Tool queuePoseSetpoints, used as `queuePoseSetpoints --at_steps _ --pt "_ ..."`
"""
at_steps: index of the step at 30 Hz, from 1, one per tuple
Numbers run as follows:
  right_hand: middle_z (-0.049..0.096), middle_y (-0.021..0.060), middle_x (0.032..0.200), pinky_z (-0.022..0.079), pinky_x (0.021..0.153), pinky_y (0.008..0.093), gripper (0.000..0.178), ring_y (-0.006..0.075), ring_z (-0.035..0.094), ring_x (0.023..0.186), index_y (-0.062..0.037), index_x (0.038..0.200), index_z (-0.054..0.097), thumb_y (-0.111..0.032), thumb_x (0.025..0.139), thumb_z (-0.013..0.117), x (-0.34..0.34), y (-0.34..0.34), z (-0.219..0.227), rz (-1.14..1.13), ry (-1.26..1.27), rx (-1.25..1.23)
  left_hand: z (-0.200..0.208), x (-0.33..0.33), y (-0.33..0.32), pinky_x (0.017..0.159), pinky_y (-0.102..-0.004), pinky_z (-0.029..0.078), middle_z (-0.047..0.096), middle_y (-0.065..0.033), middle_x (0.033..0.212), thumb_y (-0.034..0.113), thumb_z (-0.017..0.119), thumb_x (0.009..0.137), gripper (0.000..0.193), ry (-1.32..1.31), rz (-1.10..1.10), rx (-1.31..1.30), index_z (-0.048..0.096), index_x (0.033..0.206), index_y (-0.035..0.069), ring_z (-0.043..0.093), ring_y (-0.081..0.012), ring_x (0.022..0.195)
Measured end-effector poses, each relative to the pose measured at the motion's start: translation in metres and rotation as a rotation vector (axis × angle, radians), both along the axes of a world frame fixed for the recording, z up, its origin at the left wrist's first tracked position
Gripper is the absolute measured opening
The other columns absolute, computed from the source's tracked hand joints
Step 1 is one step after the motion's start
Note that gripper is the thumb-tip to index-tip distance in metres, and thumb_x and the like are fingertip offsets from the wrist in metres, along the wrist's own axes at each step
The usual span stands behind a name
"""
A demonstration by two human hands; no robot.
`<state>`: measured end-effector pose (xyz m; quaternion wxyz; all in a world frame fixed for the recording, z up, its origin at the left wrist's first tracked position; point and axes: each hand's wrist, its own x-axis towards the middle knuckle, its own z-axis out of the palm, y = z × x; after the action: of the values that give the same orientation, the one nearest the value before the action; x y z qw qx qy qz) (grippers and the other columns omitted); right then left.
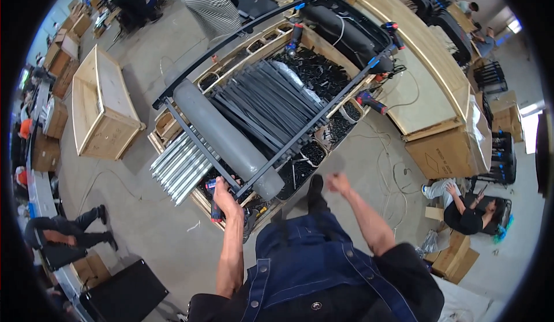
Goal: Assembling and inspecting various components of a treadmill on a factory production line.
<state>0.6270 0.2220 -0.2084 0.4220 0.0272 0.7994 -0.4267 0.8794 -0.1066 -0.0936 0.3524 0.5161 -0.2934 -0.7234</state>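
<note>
My left hand (228, 202) is wrapped round the handle of a cordless power driver (217, 213), at the near left corner of a black metal frame (262, 170). The frame lies across a wooden workbench (203, 205). Under its near end sits a thick grey padded roll (228, 137). My right hand (339, 183) is off the bench's right side, its fingers curled; what they hold, if anything, is hidden. Long black bars (268, 105) fill the middle of the bench, and silver metal tubes (182, 166) stick out at its left.
Another driver (370, 102) lies at the bench's right edge, beside a bin of small black parts (313, 153). Wooden crates (107, 105) stand left, and a long wooden box (430, 105) right. Cables trail over the floor. Other people (468, 209) are around.
</note>
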Motion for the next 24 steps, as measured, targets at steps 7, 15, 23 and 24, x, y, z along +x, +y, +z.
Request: queuePoseSetpoints --at_steps 7,15,23,24 --pt "0.072 0.018 0.097 0.053 0.088 0.0459 0.037 0.0389 0.068 0.096 -0.0039 0.108 0.07 -0.033 0.088 0.063 -0.197 -0.123 -0.034 0.303 0.602 0.016 0.009 -0.003 0.01 0.07 -0.0359 0.057 0.069 -0.017 0.093 0.04 0.045 0.105 0.05 -0.191 0.018 -0.018 0.058 0.12 -0.006 0.067 -0.025 0.073" --pt "0.07 0.0257 0.094 0.052 0.083 0.0521 0.05 0.0443 0.066 0.096 -0.0002 0.1 0.068 -0.049 0.091 0.062 -0.285 -0.181 -0.05 0.806 0.533 0.088 0.007 -0.01 0.015 0.066 -0.0296 0.048 0.066 -0.0095 0.087 0.043 0.044 0.106 0.055 -0.899 0.2 -0.323 0.066 0.112 -0.006 0.058 -0.0146 0.072" --pt "0.067 0.0294 0.088 0.052 0.08 0.0515 0.041 0.0467 0.066 0.091 0.0037 0.093 0.06 -0.038 0.092 0.064 -0.298 -0.165 -0.045 0.598 0.354 -0.072 0.042 -0.053 0.09 0.081 -0.0357 0.05 0.062 -0.0132 0.109 0.045 0.048 0.105 0.052 -0.886 0.725 -0.342 0.059 0.12 -0.004 0.059 -0.0202 0.097" --pt "0.067 0.027 0.085 0.052 0.078 0.0497 0.042 0.0436 0.067 0.086 0.0036 0.093 0.06 -0.039 0.092 0.064 -0.308 -0.157 -0.058 0.489 0.272 -0.149 0.044 -0.062 0.107 0.081 -0.0357 0.05 0.062 -0.0132 0.109 0.045 0.048 0.105 0.052 -0.871 0.723 -0.344 0.059 0.12 -0.004 0.059 -0.0202 0.097"
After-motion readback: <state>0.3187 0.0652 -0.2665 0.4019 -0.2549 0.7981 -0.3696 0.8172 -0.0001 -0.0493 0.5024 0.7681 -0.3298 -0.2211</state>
